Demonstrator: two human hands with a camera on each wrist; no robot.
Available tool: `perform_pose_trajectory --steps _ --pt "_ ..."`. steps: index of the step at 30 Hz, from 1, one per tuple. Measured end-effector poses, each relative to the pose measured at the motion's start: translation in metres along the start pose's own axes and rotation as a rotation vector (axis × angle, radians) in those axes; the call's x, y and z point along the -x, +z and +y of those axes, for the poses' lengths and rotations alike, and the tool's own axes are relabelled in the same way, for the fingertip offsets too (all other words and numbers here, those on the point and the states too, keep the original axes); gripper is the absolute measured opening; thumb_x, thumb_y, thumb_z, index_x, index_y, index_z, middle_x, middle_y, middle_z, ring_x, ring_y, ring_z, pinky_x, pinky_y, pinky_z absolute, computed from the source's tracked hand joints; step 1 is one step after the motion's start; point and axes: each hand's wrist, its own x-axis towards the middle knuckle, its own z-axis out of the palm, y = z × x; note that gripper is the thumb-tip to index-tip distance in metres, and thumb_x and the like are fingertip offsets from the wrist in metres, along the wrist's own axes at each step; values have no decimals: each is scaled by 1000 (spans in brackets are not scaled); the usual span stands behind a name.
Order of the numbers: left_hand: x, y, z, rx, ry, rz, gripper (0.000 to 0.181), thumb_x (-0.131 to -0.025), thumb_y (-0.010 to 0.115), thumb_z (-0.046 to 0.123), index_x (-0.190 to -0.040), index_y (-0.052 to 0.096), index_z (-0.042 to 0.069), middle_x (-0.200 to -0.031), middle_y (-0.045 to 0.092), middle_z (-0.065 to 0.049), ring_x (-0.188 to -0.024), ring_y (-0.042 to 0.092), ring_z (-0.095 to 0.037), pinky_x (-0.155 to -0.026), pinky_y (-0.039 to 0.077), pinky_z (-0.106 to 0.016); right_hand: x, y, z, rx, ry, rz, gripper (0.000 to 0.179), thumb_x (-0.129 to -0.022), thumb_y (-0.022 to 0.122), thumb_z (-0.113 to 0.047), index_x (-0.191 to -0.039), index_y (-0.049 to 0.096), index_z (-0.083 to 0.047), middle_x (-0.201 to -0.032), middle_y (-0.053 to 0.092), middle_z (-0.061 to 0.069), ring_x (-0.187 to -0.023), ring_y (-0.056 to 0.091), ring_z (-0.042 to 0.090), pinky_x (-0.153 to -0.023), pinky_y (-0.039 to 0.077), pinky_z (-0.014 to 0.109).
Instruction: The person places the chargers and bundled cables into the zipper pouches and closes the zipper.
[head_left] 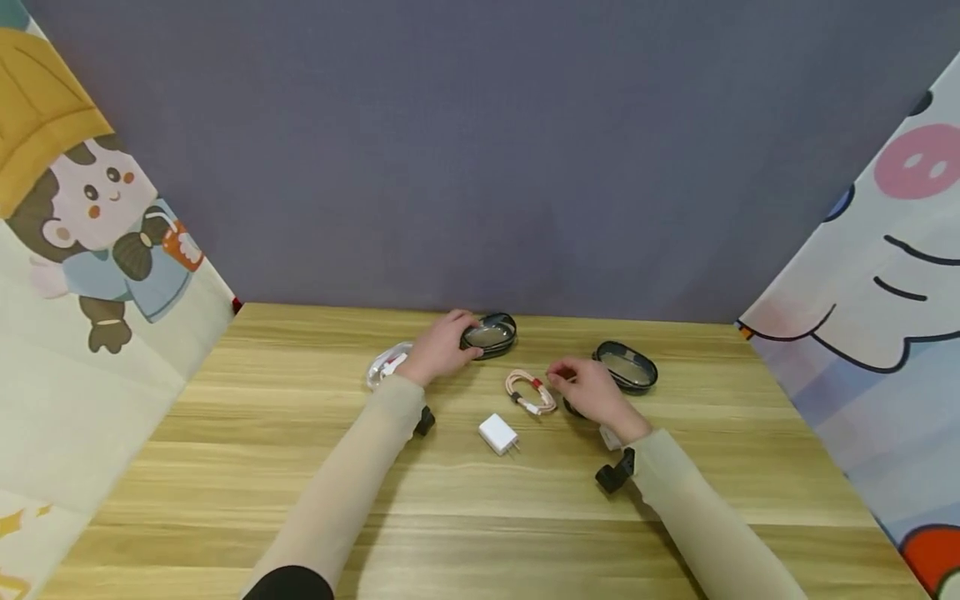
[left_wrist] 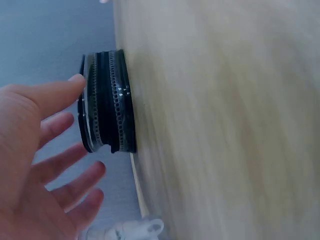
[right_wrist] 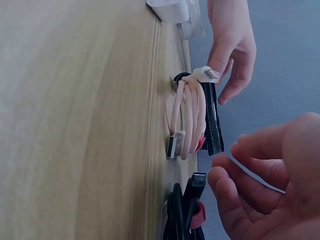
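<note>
My left hand [head_left: 439, 347] is at a black oval case [head_left: 489, 336] with a clear top, at the table's back edge. In the left wrist view its thumb meets the case's upper rim, and the other fingers are spread beside the zipper-like side bands. My right hand [head_left: 592, 390] hovers by a coiled pink cable [head_left: 529, 393] with a red tie, fingers loosely bent and nothing between them. Below that hand, a coiled black cable [right_wrist: 179, 212] with a red tie shows in the right wrist view. A second black oval case [head_left: 626, 367] lies just beyond the right hand.
A white plug charger [head_left: 498, 434] lies on the wooden table [head_left: 480, 517] in front of the pink cable. Beside my left wrist is a white coiled cable [head_left: 386, 364]. A small whitish item [head_left: 610, 437] is partly hidden by my right wrist. A grey panel [head_left: 487, 167] stands behind.
</note>
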Motion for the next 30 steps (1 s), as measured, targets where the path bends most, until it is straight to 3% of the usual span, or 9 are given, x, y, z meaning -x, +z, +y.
perform_pose_trajectory --steps 9,14,30 --pt "-1 2 -2 -8 -50 -25 43 -88 75 35 -126 64 16 -143 51 -5 -130 49 -27 -107 41 -45 -15 14 -1 3 3 -67 18 -91 72 -12 -108 72 -3 -93 71 4 -83 66 18 -71 55 36" --pt "-4 3 0 -1 -55 -31 44 -88 75 36 -126 64 16 -142 53 -5 -128 51 -27 -106 42 -44 -22 17 0 85 31 -92 19 -89 76 -15 -105 72 -6 -88 71 -1 -78 64 12 -66 52 30" --pt "-3 3 1 9 -56 -54 51 -95 65 45 -136 62 15 -140 58 -7 -127 54 -30 -108 41 -46 -29 17 -7 183 74 -136 17 -87 74 -16 -102 72 -8 -84 67 -2 -74 60 13 -69 50 32"
